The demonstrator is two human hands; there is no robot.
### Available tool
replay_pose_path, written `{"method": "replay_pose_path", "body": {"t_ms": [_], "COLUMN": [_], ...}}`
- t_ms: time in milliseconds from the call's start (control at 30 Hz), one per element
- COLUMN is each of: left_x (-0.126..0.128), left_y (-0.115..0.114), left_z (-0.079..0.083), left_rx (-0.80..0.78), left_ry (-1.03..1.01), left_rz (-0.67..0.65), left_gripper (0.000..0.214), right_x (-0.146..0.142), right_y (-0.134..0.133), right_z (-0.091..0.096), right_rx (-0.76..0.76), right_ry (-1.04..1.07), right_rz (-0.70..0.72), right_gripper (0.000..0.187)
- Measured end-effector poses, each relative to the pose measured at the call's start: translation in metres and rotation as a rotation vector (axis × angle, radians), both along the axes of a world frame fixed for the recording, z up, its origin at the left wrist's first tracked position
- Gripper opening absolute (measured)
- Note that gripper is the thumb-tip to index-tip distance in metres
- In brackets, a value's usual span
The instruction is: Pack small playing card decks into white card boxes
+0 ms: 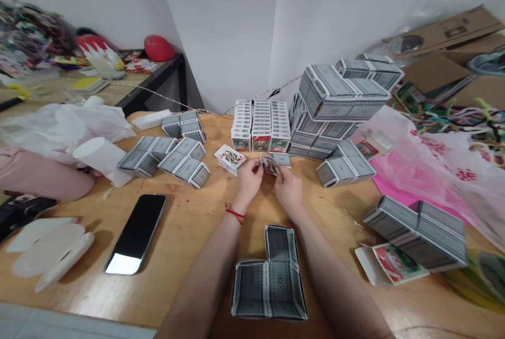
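Both my hands meet over the middle of the wooden table (189,223). My left hand (249,178), with a red string on its wrist, and my right hand (289,187) pinch a folded playing card (270,164) between their fingertips. A small pile of face-up cards (230,157) lies just left of my left hand. Close to me, between my forearms, lies an L-shaped block of folded grey-backed cards (269,275).
Stacked card blocks (335,102) rise at the back right, white card packs (261,124) behind my hands, more blocks at left (173,159) and right (420,231). A black phone (137,233) lies front left. Pink plastic bag (426,165) at right, white paper (59,126) at left.
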State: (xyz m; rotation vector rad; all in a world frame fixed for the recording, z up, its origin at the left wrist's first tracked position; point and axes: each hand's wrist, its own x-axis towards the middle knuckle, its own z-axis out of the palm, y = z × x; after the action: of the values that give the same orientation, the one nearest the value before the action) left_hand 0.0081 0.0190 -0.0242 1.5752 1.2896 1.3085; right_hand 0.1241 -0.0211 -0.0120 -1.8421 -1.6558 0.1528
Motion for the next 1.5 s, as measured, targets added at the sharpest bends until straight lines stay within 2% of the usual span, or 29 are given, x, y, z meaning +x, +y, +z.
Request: {"method": "replay_pose_path", "body": {"t_ms": [133, 400, 600, 700, 900, 1033, 1267, 1500], "left_x": [0.0, -0.002, 0.0, 0.0, -0.002, -0.005, -0.006, -0.01], "left_y": [-0.002, -0.012, -0.012, -0.01, -0.008, -0.009, -0.011, -0.015], "left_z": [0.005, 0.017, 0.019, 0.019, 0.017, 0.017, 0.019, 0.023], "left_rx": [0.01, 0.099, 0.134, 0.103, 0.003, -0.02, 0.032, 0.088], "left_ry": [0.02, 0.137, 0.209, 0.246, 0.173, 0.208, 0.271, 0.532], "left_rz": [0.018, 0.151, 0.075, 0.025, -0.079, -0.063, -0.01, 0.081], "left_gripper": [0.02, 0.02, 0.022, 0.02, 0.02, 0.019, 0.016, 0.012], "right_x": [-0.001, -0.009, -0.005, -0.001, 0.003, 0.003, 0.002, -0.005], "right_y": [-0.002, -0.005, -0.003, -0.002, 0.0, 0.001, 0.0, -0.006], "right_z": [-0.001, 0.0, 0.001, 0.003, 0.005, 0.004, 0.001, 0.002], "right_rx": [0.058, 0.099, 0.086, 0.101, 0.115, 0.104, 0.091, 0.095], "right_ry": [-0.023, -0.039, 0.072, 0.125, 0.2, 0.163, 0.075, -0.104], "right_rz": [0.028, 0.212, 0.04, -0.028, -0.033, -0.014, 0.025, 0.173], "right_gripper": [0.03, 0.035, 0.032, 0.032, 0.03, 0.03, 0.03, 0.029]}}
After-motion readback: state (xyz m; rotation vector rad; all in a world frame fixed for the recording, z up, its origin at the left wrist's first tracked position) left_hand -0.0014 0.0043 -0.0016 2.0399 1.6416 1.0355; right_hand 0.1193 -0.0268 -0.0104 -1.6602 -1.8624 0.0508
